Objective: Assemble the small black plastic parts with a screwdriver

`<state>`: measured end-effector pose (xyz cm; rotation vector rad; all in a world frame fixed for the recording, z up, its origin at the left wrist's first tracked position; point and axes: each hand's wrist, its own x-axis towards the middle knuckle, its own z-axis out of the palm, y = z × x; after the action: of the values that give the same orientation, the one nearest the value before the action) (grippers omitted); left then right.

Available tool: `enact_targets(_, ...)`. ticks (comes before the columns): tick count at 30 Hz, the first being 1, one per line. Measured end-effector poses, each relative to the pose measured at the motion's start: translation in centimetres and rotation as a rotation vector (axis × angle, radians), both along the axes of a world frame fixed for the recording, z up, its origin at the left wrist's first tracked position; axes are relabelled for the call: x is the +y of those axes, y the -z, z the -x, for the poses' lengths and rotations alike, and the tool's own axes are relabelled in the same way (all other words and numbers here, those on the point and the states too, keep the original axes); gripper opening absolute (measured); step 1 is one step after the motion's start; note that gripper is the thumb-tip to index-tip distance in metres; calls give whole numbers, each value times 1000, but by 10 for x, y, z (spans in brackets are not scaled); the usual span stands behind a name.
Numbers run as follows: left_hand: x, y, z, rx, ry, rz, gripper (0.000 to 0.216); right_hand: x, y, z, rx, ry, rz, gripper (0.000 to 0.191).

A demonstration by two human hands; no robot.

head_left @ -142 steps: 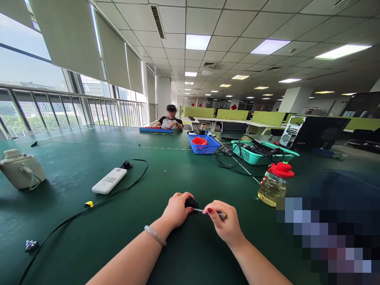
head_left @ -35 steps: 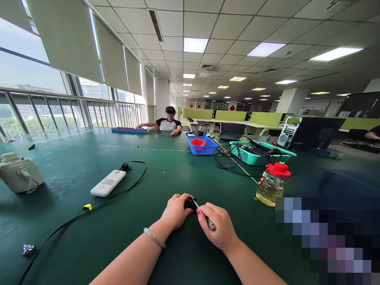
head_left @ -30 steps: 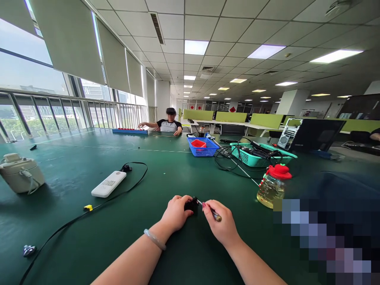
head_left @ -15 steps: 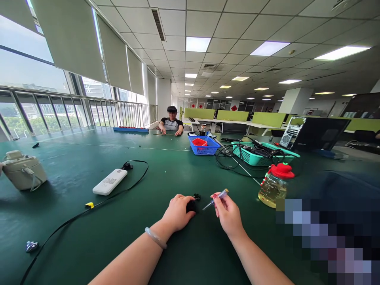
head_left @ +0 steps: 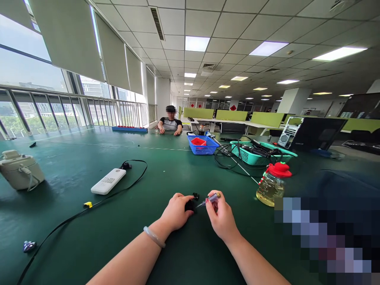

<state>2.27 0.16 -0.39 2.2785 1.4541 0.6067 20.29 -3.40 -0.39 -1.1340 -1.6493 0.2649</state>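
Note:
My left hand (head_left: 176,211) is closed around a small black object (head_left: 189,205) on the green table (head_left: 130,221); its kind is hard to make out. A little black piece (head_left: 196,196) shows just beyond the fingertips. In my right hand (head_left: 221,215) is a slim screwdriver (head_left: 209,200) with a clear purplish handle, pinched between thumb and fingers. Its metal tip points left and down, close to the black object; whether they touch I cannot tell.
A white power bank (head_left: 108,181) with a black cable lies left, near a beige container (head_left: 20,170). To the right stands a red-lidded jar (head_left: 270,188). Farther back are a blue basket (head_left: 203,149), a teal basket (head_left: 252,158) with cables, and a seated person (head_left: 170,122).
My right hand has moved left, bringing the screwdriver tip up to the black object. The left hand keeps its hold, and the view has shifted slightly.

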Motion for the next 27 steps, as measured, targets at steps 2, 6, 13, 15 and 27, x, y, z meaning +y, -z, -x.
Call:
enact_targets(2, 0, 1, 0, -3, 2, -9, 54, -1, -2, 1, -67, 15, -24, 10)
enact_targets(6, 1, 2, 0, 1, -1, -5, 50, -5, -4, 3, -152, 22, -40, 10)
enact_targets(13, 0, -2, 1, -1, 10, -3, 52, -6, -9, 4, -172, 4, -19, 10)
enact_targets(15, -1, -3, 2, 4, 11, -2, 53, -4, -8, 4, -131, -13, -47, 10)
enact_targets(27, 0, -1, 2, 0, -7, 7, 48, -4, -2, 2, 11, -186, -52, 30)
